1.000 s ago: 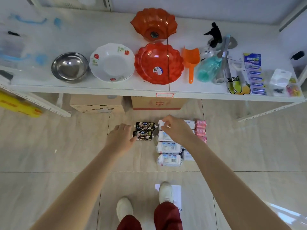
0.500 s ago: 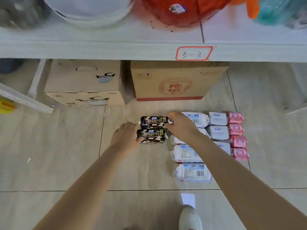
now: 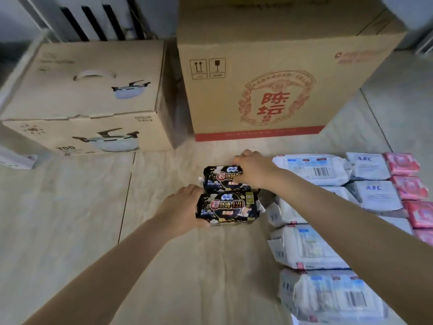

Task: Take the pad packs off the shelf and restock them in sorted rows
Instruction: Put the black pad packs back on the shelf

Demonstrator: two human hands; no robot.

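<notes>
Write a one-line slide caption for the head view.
Left grip holds the near black pack, right grip the far black pack, beside rows of white packs and pink packs.

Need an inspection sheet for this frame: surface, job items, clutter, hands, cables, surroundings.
Surface: tiled floor; packs lie directly on it.
Job's things: near black pack in front of far black pack. To their right are rows of white packs, then ABC packs, then pink packs.
Clutter: nothing seen.
Grippers: left hand grips the near black pack's left end; right hand grips the far black pack's right end.
Cables: nothing seen.
Surroundings: pot box and red-printed carton stand behind the packs, with dark slats further back.
</notes>
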